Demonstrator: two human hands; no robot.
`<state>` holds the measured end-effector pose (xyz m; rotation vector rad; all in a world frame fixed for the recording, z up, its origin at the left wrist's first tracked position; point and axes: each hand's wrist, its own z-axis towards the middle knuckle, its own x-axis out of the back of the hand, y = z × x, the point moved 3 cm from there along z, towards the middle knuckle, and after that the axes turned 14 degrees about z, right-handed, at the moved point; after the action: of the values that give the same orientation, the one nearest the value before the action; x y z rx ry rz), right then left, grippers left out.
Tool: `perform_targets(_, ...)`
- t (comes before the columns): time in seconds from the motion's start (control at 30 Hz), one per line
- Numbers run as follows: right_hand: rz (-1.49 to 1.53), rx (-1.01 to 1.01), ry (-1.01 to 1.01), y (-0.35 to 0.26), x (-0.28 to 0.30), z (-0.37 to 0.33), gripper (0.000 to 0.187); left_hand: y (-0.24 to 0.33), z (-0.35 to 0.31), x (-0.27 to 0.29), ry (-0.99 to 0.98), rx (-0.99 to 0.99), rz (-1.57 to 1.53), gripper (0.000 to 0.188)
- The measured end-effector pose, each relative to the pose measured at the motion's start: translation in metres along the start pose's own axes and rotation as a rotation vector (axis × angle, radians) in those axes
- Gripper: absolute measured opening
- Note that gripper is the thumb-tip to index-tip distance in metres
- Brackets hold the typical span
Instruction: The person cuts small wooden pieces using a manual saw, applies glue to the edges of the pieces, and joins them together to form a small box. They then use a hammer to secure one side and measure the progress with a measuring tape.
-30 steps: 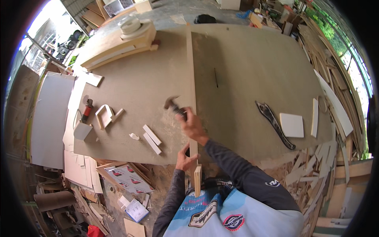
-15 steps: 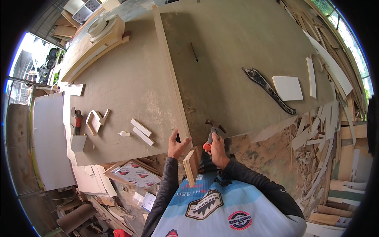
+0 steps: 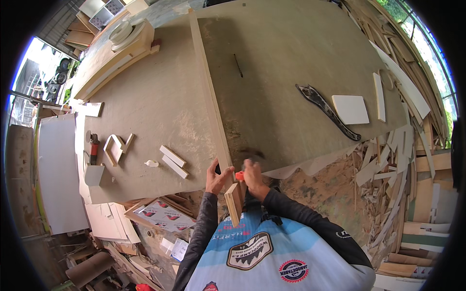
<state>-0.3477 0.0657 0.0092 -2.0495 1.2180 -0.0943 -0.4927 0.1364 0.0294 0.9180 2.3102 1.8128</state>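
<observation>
Left hand [image 3: 215,175] wraps its fingers round the near end of the long pale wooden strip [image 3: 209,92] that runs up the middle of the big brown board table [image 3: 160,102], apparently steadying it on edge where it overhangs the table's near rim. Right hand [image 3: 251,172] is blurred just beside it, closed round a small orange-handled tool [image 3: 239,175] close against the strip's end; what kind of tool I cannot tell. Two short white wooden blocks [image 3: 173,161] lie well to the left, and a curved black handle [image 3: 326,110] lies off to the right.
</observation>
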Motion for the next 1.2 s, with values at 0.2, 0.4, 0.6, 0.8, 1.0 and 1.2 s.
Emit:
perform_targets(0.2,-0.065,0.045,-0.195,-0.012,-0.004,0.017,0.051,-0.009,0.002,0.008,0.038,-0.072,0.086,0.050)
perform_targets(0.4,-0.159,-0.008,-0.151,0.022,-0.010,0.024,0.040,-0.002,0.003,0.005,0.003,-0.005,0.019,0.049)
perform_targets(0.6,-0.140,0.248,0.048,0.009,-0.002,0.035,0.043,-0.008,0.004,0.009,0.059,-0.089,0.146,0.048)
perform_targets(0.8,-0.170,0.148,-0.208,0.013,-0.012,0.023,0.044,-0.008,-0.002,0.019,0.033,-0.020,0.118,0.050)
perform_targets(1.0,-0.265,0.146,-0.251,0.023,-0.012,0.025,0.051,-0.014,0.007,0.015,0.029,-0.025,0.143,0.050)
perform_targets(1.2,-0.038,0.002,-0.208,-0.025,-0.016,0.033,0.046,0.003,-0.009,0.037,-0.001,-0.054,0.291,0.049)
